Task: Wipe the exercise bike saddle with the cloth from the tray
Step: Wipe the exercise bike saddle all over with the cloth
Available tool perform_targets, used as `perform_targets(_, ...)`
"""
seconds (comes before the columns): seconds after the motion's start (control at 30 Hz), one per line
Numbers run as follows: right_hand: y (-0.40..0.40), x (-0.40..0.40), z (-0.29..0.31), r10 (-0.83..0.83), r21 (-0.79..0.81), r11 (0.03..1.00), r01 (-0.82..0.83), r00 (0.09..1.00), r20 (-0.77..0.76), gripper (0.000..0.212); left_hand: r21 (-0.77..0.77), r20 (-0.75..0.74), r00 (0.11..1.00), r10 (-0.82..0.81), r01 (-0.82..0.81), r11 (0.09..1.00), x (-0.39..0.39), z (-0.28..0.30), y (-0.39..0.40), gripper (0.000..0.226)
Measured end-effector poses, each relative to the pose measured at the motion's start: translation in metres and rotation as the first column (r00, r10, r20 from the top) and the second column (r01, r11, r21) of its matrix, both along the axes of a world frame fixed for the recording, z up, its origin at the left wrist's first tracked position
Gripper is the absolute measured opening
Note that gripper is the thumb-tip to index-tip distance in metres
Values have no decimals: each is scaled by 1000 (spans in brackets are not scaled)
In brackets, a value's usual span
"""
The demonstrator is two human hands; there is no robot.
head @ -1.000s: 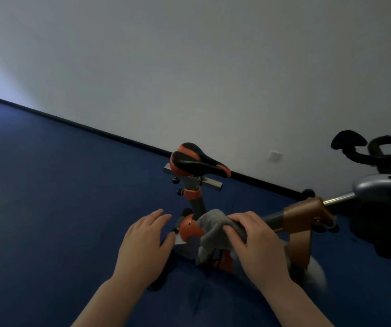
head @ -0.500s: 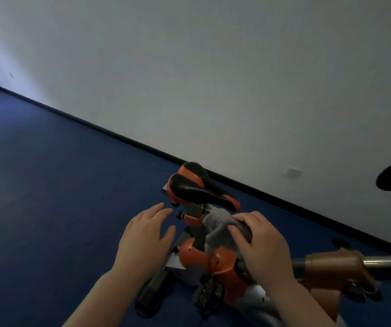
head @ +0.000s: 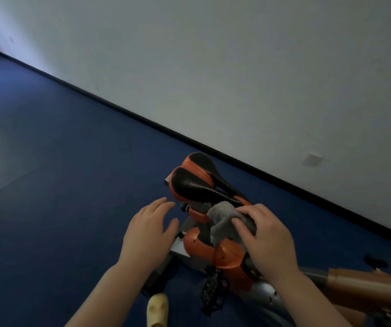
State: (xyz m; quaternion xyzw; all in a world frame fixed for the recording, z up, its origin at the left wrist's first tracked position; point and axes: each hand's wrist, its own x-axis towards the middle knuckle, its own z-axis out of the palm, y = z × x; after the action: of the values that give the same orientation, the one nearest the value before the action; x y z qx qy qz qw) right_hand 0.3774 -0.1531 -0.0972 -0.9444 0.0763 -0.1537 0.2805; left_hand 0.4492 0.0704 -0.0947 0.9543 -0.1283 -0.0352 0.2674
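The black and orange bike saddle (head: pixel 197 182) sits on its post in the middle of the view, nose pointing right. My right hand (head: pixel 265 237) grips a bunched grey cloth (head: pixel 222 215) just below and in front of the saddle's nose; whether the cloth touches the saddle I cannot tell. My left hand (head: pixel 149 230) hovers with fingers spread, holding nothing, to the left of the seat post and below the saddle's wide rear. No tray is in view.
The bike's orange frame (head: pixel 225 253), a black pedal (head: pixel 211 289) and a brown and silver bar (head: pixel 364 289) fill the lower right. A yellow shoe tip (head: pixel 158 310) shows at the bottom. Blue floor (head: pixel 60 185) spreads left; a white wall (head: pixel 213 67) with a socket (head: pixel 312 159) stands behind.
The view has swung left and closer to the saddle; the handlebars have left the frame. My right hand has brought the cloth up to the saddle's nose. My left hand stays open beside it.
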Motion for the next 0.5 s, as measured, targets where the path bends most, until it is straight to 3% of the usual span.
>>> perform_targets(0.33, 27, 44, -14, -48, 19, 999, 49, 998, -47, 15, -21, -36, 997, -69, 68, 997, 47, -21, 7, 45)
perform_targets(0.5, 34, 66, -17, -96, -32, 995, 97, 995, 22, 16, -74, -42, 993, -110, 107, 992, 75, -29, 10, 44)
